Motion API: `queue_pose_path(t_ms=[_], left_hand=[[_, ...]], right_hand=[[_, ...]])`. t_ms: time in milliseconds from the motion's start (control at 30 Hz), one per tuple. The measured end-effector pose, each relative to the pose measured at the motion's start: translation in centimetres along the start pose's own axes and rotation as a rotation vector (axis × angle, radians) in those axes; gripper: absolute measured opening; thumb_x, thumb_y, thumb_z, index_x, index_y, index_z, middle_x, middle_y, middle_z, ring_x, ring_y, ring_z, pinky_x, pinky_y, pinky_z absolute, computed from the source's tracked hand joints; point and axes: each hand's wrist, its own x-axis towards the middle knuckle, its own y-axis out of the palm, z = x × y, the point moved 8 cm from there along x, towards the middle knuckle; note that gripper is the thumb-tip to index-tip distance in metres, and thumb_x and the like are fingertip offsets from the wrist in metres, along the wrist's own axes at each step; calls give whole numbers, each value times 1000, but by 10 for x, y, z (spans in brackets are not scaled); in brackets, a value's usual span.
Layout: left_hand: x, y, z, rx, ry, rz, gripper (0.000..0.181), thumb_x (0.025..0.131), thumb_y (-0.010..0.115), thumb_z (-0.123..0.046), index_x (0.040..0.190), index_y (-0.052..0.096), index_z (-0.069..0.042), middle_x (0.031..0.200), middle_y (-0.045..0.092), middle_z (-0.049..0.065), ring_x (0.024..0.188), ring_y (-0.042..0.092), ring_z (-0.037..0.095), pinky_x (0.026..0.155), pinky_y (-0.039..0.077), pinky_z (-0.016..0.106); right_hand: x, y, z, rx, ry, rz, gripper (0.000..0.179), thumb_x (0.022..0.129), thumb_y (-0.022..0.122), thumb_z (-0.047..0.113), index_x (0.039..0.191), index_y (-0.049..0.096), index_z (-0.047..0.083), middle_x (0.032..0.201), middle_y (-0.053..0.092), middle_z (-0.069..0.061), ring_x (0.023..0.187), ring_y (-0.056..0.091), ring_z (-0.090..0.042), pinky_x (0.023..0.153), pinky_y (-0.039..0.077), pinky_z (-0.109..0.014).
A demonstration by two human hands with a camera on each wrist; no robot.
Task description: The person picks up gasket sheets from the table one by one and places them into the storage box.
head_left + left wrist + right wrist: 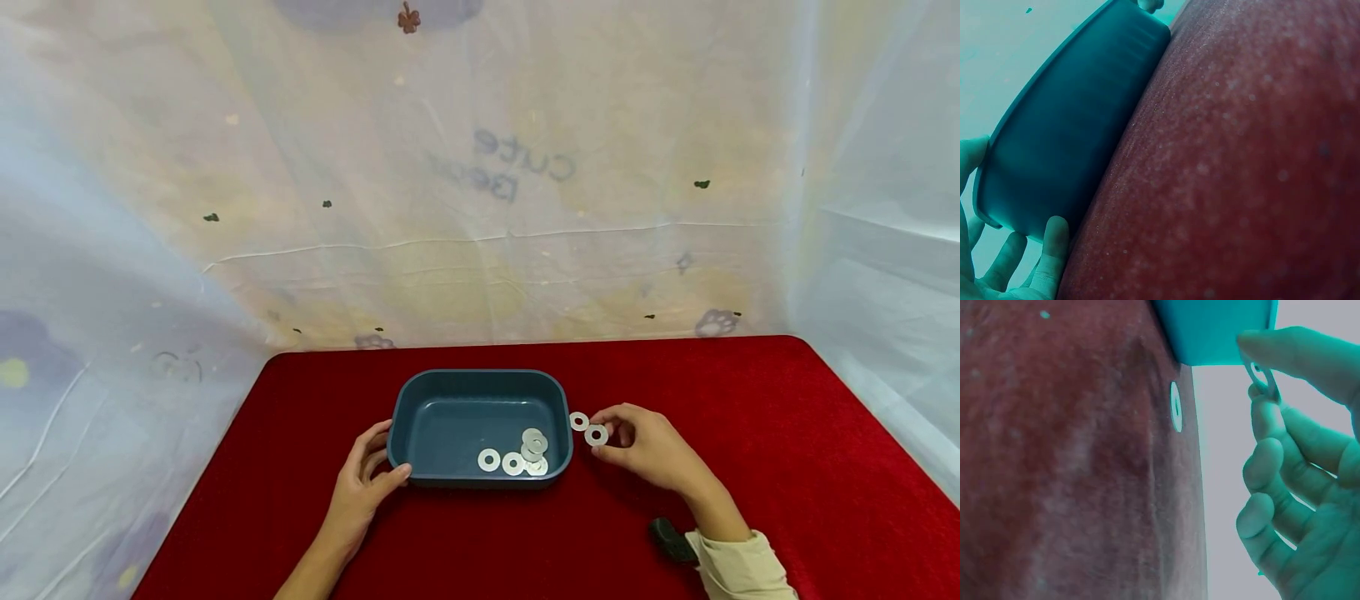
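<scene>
A dark blue-grey plastic tub (pixel 450 429) sits on red cloth, with several silver washers (pixel 489 460) inside, mostly heaped in its near right part. My left hand (pixel 358 482) grips the tub's near left corner, thumb at the front side and fingers along the left side. Just off the tub's right wall, my right hand (pixel 651 446) pinches one washer (pixel 1261 378) between thumb and index finger, above the cloth. Another washer (pixel 579 421) lies flat on the cloth (pixel 1085 487) between that hand and the tub.
Red cloth (pixel 712 383) covers the table. A pale patterned curtain (pixel 450 292) hangs behind it and at both sides. Beside the right cuff (pixel 742 567) is a dark object (pixel 670 540), perhaps the wrist camera.
</scene>
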Motion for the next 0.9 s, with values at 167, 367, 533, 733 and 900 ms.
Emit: queue_pose_path(t_ms=[167,367,533,733,900], left_hand=[[0,1,0,0,-5,3,69,92,69,-6,150,37,-22,143,41,7,121,53,17,79,58,30],[1,2,-1,0,-7,4,68,92,70,-6,150,37,-22,143,41,7,121,53,17,79,58,30],[1,3,0,2,-12,5,68,91,70,-6,149,37,-22,143,41,7,120,54,16,79,58,30],[2,3,1,0,-12,10,68,92,70,-7,150,37,-22,143,41,7,120,53,17,79,58,30],[1,0,2,4,-25,-6,67,92,69,-7,149,38,-23,143,41,7,120,54,14,79,58,29]], right_hand=[[-1,-8,0,-8,17,-37,30,79,83,19,107,71,18,84,61,0,67,49,-7,58,43,-22],[-2,-15,1,-22,32,-62,30,79,83,20,107,71,19,82,59,1,69,49,-9,57,42,-22],[-4,-17,0,-17,51,-66,31,80,84,21,108,71,19,82,58,2,70,49,-11,57,42,-22],[-3,-18,1,3,62,-69,33,80,83,25,110,71,20,82,57,1,71,50,-12,57,43,-23],[-2,-21,5,14,43,-76,32,81,83,27,110,71,22,81,57,3,72,51,-11,59,44,-23]])
